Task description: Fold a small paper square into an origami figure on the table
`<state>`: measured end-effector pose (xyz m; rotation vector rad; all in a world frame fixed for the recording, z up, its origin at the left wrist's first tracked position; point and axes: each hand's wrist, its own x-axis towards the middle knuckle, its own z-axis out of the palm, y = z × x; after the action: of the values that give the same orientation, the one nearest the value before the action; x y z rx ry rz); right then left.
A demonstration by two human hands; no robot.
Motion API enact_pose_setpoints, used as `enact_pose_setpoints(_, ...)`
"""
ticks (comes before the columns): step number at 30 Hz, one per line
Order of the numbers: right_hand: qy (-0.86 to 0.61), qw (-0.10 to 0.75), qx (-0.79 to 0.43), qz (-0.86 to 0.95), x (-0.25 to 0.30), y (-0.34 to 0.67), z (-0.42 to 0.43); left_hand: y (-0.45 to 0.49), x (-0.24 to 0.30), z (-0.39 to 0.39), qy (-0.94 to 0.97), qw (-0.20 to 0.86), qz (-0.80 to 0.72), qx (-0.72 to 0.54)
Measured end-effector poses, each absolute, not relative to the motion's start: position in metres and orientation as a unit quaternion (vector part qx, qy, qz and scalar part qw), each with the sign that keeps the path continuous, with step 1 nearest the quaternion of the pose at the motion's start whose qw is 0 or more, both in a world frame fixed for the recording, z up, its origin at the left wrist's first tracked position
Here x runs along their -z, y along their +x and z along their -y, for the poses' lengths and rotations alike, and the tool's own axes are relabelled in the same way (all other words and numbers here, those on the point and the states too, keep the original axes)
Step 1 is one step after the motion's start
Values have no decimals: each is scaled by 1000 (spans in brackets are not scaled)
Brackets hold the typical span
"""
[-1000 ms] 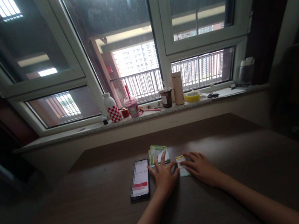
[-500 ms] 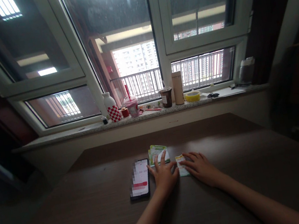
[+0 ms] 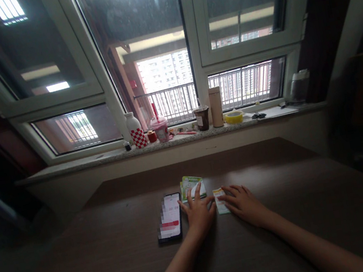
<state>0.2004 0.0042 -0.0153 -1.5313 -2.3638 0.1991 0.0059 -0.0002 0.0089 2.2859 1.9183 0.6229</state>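
Steadying the small slip (image 3: 222, 208) looks like the step in hand; it lies flat between the two hands, right of the cards (image 3: 190, 183); the right hand (image 3: 246, 204) is laid palm down, fingers loosely spread over the slip's right part and curled around nothing; the left hand (image 3: 199, 214) is spread too, its thumb side at or just beside the slip's left edge, its longer fingers reaching over the cards; whether either presses hard, I cannot tell; light, even pressure near the edges should serve best, since the slip seems thin and could crease or skid; lifting the left fingers clear of the cards would avoid dragging them, and the phone (image 3: 170, 219) just left of that hand could be nudged by a careless sweep.

The tabletop (image 3: 120, 267) is dark, smooth and faintly shiny, so paper may slide easily; beyond it a stone sill (image 3: 111, 156) carries a checked bottle (image 3: 137, 134), a pink cup (image 3: 161, 130), a dark cup (image 3: 202, 118), yellow tape (image 3: 234, 118) and scissors (image 3: 259, 115); the room is dim, lit mostly through the windows behind.
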Motion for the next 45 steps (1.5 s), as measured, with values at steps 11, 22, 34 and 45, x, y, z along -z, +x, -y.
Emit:
enact_pose_setpoints(11, -532, 163, -72, 828, 12, 199, -2, 6, -10, 0, 751, 20, -633, -189)
enact_pose_setpoints(22, -533, 169, -75, 825, 11, 200, -5, 7, -10, 0, 751, 22, -630, -198)
enact_pose_setpoints(34, -531, 183, -80, 824, 15, 203, -7, 4, -10, -3, 757, 29, -623, -194)
enact_pose_setpoints(45, -556, 187, -70, 807, 18, 199, -11, 2, -13, -8, 764, 35, -620, -175)
